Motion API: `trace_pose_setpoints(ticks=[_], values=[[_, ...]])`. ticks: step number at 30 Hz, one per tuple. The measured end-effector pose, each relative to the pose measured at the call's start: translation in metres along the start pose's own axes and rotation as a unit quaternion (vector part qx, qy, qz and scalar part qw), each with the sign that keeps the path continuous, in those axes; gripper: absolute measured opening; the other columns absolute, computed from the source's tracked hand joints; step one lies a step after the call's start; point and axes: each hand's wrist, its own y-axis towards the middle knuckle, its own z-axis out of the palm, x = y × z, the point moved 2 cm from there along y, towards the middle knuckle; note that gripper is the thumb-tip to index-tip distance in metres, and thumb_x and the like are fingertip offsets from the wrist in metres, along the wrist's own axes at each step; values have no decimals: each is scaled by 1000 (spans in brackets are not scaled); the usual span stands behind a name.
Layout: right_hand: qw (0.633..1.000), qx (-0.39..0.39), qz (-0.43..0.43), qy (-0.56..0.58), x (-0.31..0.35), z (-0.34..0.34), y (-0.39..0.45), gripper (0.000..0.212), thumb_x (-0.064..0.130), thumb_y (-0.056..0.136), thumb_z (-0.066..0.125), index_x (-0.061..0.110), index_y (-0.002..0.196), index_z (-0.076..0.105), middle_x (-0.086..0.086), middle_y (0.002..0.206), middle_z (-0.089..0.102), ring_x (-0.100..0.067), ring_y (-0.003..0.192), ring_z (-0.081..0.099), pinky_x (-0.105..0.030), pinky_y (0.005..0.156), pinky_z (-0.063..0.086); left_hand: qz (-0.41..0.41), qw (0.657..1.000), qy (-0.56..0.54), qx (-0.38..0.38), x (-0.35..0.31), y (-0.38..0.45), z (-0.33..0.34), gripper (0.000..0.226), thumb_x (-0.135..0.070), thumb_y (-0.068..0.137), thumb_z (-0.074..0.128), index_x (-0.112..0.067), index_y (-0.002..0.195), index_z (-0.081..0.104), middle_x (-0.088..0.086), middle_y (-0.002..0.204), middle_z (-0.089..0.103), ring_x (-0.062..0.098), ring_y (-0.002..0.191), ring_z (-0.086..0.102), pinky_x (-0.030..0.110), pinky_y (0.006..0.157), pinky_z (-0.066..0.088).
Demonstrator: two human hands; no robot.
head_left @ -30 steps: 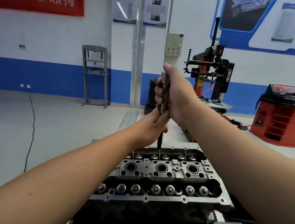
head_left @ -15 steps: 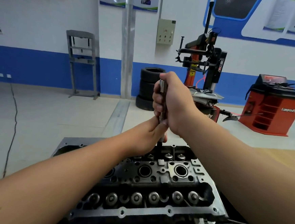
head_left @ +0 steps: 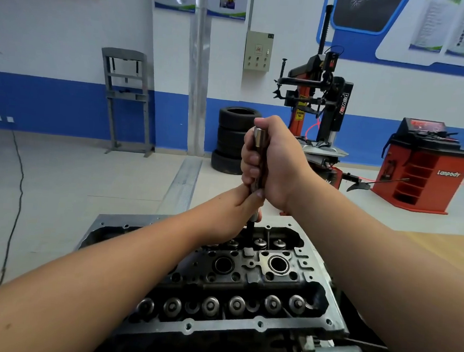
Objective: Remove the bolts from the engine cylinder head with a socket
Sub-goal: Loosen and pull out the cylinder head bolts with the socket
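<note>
The dark metal engine cylinder head (head_left: pixel 245 277) lies in front of me, with rows of valve springs and round plug holes on top. A socket tool (head_left: pixel 259 139) stands upright over its far row. My right hand (head_left: pixel 275 162) grips the silver handle at the top. My left hand (head_left: pixel 233 212) holds the thin shaft just below, close above the head. The tool's lower tip and any bolt under it are hidden behind my left hand.
Stacked tyres (head_left: pixel 235 140) stand by the far wall. A red and black tyre changer (head_left: pixel 318 99) and a red wheel balancer (head_left: pixel 423 168) are at the right. A grey press frame (head_left: pixel 126 98) stands at the left. A wooden surface (head_left: pixel 441 248) lies right of the head.
The view has tilted down and shifted, so the cylinder head shows larger. Both hands keep their hold on the upright tool over the far row.
</note>
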Motion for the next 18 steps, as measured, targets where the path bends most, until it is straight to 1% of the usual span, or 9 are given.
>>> trace_pose_setpoints(ticks=[3, 5, 6, 8, 11, 13, 14, 16, 18], values=[[1000, 6, 6, 3, 1, 0, 0, 39, 40, 91, 45, 18, 59, 50, 2, 52, 33, -15, 47, 26, -28, 50, 27, 2, 1000, 15, 5, -1, -1, -1, 42, -49, 110, 29, -22, 93, 56, -5, 92, 64, -1, 70, 53, 9, 63, 41], [1000, 18, 4, -5, 2, 0, -1, 39, 39, 91, 44, 18, 58, 49, 2, 52, 31, -16, 47, 24, -28, 50, 26, 6, 1000, 28, 13, -1, -2, -2, 40, -48, 110, 31, -21, 96, 57, -5, 94, 66, 5, 78, 57, 10, 67, 43], [1000, 27, 4, -9, 2, -1, -1, 39, 38, 91, 43, 17, 58, 48, 2, 51, 30, -16, 47, 23, -28, 50, 26, 5, 999, 29, 21, -1, -2, -3, 38, -48, 110, 33, -21, 98, 58, -4, 96, 67, 8, 83, 59, 14, 72, 45], [999, 42, 4, -10, 2, -1, -2, 40, 38, 91, 42, 16, 57, 47, 1, 51, 28, -16, 46, 22, -28, 50, 25, 0, 999, 24, 39, 0, -3, -5, 35, -47, 110, 37, -23, 99, 60, -6, 97, 68, 7, 87, 60, 17, 79, 45], [999, 50, -2, 1, 3, -3, -1, 41, 37, 91, 40, 16, 56, 46, 1, 51, 26, -17, 47, 19, -29, 51, 22, 8, 999, 37, 36, -2, 0, -10, 33, -46, 109, 43, -24, 96, 64, -11, 91, 71, -2, 83, 62, 6, 71, 43], [999, 43, -7, 0, 0, -3, 0, 39, 35, 91, 40, 16, 57, 45, 1, 50, 25, -17, 47, 18, -30, 52, 19, 10, 999, 47, 24, 0, 3, -11, 33, -46, 108, 46, -25, 93, 66, -11, 87, 71, -3, 82, 63, 7, 70, 44], [999, 39, -4, -5, -4, -2, 1, 38, 34, 90, 40, 15, 57, 45, 1, 49, 26, -17, 48, 17, -31, 52, 18, 7, 998, 59, 26, 3, 3, -10, 34, -47, 107, 47, -25, 91, 67, -9, 85, 71, -3, 79, 63, 10, 70, 44], [999, 30, 8, -14, -14, -2, 0, 37, 33, 90, 42, 15, 58, 45, 1, 48, 27, -16, 50, 16, -31, 52, 17, 4, 995, 90, 44, 9, 1, -7, 36, -47, 107, 48, -23, 90, 68, -6, 77, 65, -6, 67, 59, 10, 63, 42], [999, 34, 0, -11, -17, -1, -1, 39, 33, 90, 43, 15, 56, 46, 1, 48, 27, -16, 48, 17, -29, 51, 19, 19, 996, 82, 36, 14, -1, -6, 35, -45, 107, 48, -22, 89, 68, -4, 75, 64, -6, 64, 57, 11, 62, 42]])
